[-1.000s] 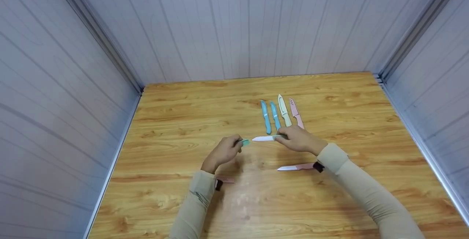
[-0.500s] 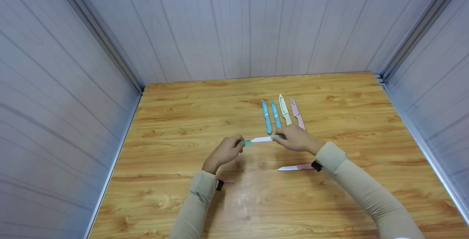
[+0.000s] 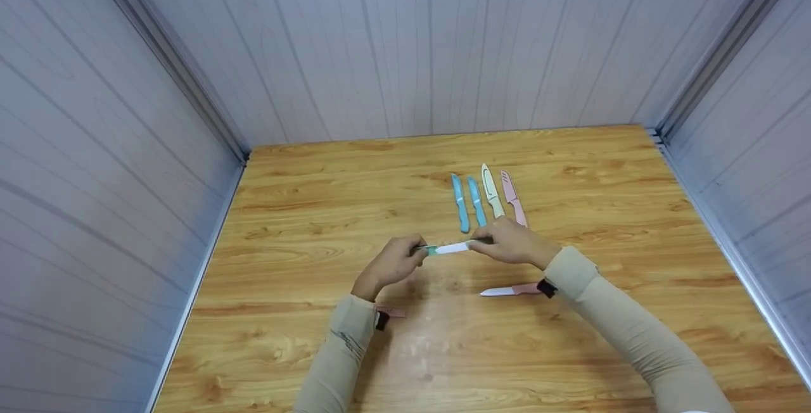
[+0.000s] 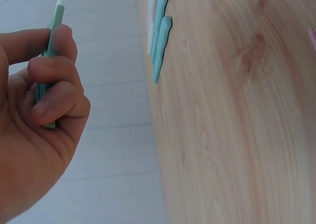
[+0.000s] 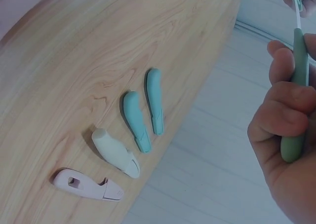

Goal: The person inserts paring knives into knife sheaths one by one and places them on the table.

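My left hand (image 3: 394,260) grips a green blade sheath (image 4: 58,17) with its fingers curled round it. My right hand (image 3: 512,241) holds a knife by its green handle (image 5: 299,56), fingers wrapped about it. The knife's white blade (image 3: 452,247) points left, and its tip end meets the sheath's mouth. How deep the tip sits inside is hidden. Both things are held above the table, nearly in line with each other.
Beyond the right hand lie two blue knives (image 3: 460,205), a cream knife (image 3: 490,189) and a pink knife (image 3: 512,196), all in sheaths. An unsheathed pink-handled knife (image 3: 500,291) lies nearer. By the left cuff is a pink sheath (image 3: 394,313). Panel walls (image 3: 405,52) surround the wooden table (image 3: 304,210).
The gap between blade and sheath has closed: the tip, apart from the sheath a second ago, now sits at or in its mouth. The hands have come slightly closer together.
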{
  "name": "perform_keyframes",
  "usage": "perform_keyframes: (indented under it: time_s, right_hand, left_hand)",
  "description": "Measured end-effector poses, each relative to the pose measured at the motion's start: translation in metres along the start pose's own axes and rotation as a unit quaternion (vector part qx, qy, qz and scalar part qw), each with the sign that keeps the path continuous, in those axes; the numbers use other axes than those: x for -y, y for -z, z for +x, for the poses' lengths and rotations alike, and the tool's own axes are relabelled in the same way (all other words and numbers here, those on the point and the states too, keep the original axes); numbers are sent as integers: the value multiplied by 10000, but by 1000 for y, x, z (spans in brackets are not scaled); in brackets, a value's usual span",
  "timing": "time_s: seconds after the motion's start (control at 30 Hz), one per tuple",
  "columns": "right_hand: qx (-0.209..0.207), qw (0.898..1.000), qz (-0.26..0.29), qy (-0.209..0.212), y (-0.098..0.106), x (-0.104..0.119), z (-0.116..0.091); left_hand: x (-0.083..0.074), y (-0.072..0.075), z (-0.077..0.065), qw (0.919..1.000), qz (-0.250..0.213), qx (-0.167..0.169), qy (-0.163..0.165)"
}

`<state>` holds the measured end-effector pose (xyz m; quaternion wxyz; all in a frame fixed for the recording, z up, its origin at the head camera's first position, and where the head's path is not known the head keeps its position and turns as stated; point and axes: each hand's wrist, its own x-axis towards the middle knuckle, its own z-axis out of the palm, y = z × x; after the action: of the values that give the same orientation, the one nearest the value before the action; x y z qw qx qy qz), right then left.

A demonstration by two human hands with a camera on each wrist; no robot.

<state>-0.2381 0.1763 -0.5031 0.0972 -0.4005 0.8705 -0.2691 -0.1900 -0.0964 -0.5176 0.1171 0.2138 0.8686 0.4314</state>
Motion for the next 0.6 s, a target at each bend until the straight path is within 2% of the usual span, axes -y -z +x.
perform_keyframes:
  time_s: [0.33,0.6]
  right_hand:
    - [19,10000,-48,74,-2,2,0]
    - [-116,9998,-55,160,-4,3,2]
  left_hand:
    - [-2,-4,1,10000,11,-13,61]
    - [-3,-5,3,10000,-35,-49,-56]
